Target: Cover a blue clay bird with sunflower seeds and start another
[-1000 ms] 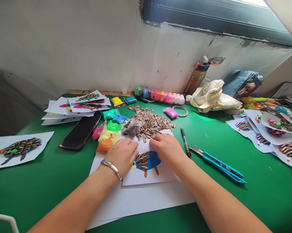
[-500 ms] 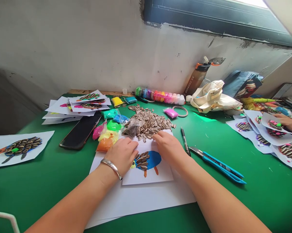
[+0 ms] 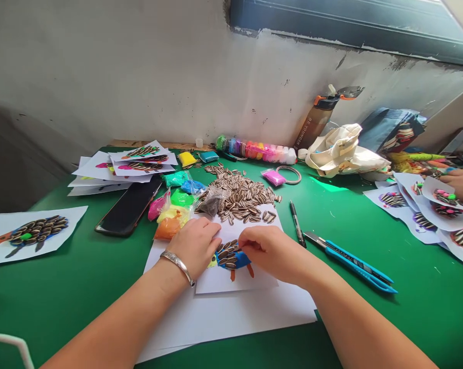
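Observation:
My left hand, with a silver bangle at the wrist, lies on a small white sheet, its fingers flat at the picture's left side. On this sheet is a blue clay body with orange legs and a yellow head partly covered by my left hand. Striped sunflower seeds cover its left and upper part. My right hand is closed in a pinch on a sunflower seed at the top of the blue clay; the fingers mostly hide it. Behind both hands spreads a seed pile.
Bagged clay and a phone lie left. Finished pictures lie farther left. A pen and blue cutter are right. A bottle and cloth bag stand behind. Another person's hand is far right.
My right hand has moved from the near edge of the seed pile down onto the blue clay, fingers now pinched. A few loose seeds show on the sheet's top. My left hand stays.

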`<state>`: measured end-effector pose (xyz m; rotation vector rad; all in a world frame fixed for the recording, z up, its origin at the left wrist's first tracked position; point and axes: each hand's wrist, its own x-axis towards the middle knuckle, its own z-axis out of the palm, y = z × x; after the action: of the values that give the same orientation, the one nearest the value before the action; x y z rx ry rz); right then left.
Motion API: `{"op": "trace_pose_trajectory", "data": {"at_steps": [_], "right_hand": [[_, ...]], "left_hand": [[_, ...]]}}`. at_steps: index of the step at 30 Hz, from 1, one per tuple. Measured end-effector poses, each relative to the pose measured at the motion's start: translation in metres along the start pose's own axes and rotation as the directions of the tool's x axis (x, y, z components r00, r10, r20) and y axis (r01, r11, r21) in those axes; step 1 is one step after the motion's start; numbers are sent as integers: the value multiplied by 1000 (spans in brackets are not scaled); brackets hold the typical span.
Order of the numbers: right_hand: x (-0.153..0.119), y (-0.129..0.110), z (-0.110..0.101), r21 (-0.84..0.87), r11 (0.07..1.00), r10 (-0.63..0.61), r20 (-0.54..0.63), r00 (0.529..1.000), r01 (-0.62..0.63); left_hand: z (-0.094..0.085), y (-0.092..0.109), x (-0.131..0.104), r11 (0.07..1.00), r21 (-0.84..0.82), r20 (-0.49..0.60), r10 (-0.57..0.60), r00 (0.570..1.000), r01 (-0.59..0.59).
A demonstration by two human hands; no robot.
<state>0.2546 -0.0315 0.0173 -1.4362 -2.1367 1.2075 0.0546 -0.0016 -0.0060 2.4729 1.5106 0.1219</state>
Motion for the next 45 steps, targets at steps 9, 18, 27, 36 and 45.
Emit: {"op": "trace_pose_trajectory", "data": {"at_steps": [9, 18, 27, 36, 45], "right_hand": [[1, 2, 1, -152, 988, -43, -49, 998, 35], [5, -1, 10, -137, 990, 32, -101, 994, -46], [9, -6, 11, -167, 983, 63, -108, 992, -81], [7, 8, 14, -101, 991, 87, -50, 995, -92], [11, 1, 20, -194, 979, 41, -74, 996, -55]], "left_hand": [[-1, 2, -1, 1000, -15, -1, -16, 1000, 16], [-1, 1, -1, 1000, -18, 4, -16, 1000, 16], [-1, 1, -1, 1000, -15, 8, -18, 1000, 18], [-2, 3, -1, 1000, 6, 28, -30, 999, 29], [-1, 3, -1, 1000, 20, 26, -6, 1000, 6]]}}
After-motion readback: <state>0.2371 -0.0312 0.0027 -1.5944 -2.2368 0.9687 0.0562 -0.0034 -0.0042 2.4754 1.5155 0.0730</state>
